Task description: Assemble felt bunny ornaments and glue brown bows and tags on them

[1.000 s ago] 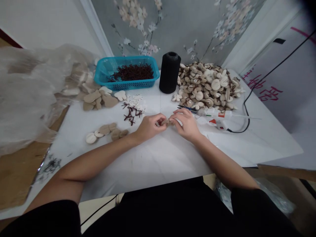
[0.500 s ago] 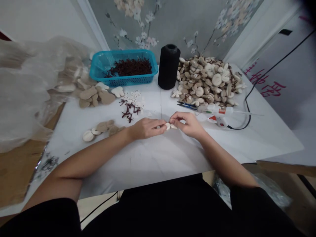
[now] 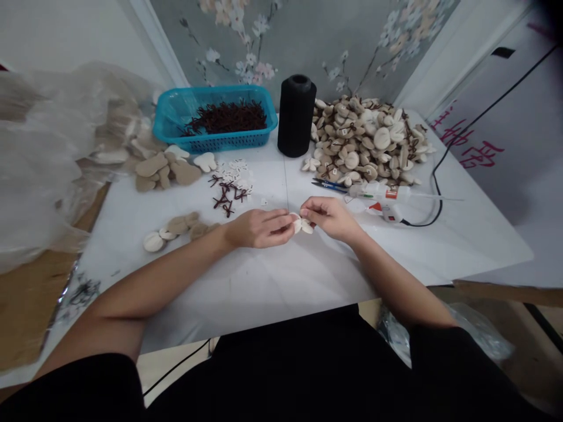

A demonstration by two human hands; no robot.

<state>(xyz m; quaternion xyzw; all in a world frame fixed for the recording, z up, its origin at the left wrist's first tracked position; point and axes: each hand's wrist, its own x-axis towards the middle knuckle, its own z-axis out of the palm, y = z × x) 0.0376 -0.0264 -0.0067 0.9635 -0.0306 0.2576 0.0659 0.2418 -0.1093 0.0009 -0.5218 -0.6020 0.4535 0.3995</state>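
A small white fabric piece [image 3: 307, 227] with rounded lobes is between my hands, near the middle of the table. My left hand [image 3: 269, 228] pinches its left side, fingers pressed together. On its upper right side, the thumb and fingertips of my right hand [image 3: 324, 215] are closed on the same piece. Dark brown bows [image 3: 227, 193] and small white tags [image 3: 235, 170] lie up and to the left of my hands. Beige and white fabric pieces [image 3: 178, 225] sit beyond my left forearm.
A blue basket [image 3: 215, 142] holds brown bows beside a black thread cone [image 3: 296, 117]. Finished-looking pieces are heaped [image 3: 365, 140] at the back right. Blue snips [image 3: 329, 186] and a corded glue gun [image 3: 373, 191] lie before them. Plastic bags [image 3: 39, 176] cover the left side.
The white piece shows more of its lobes between my fingers, seemingly turned or opened slightly. My right fingertips have shifted slightly on it. The whole view has moved a little.
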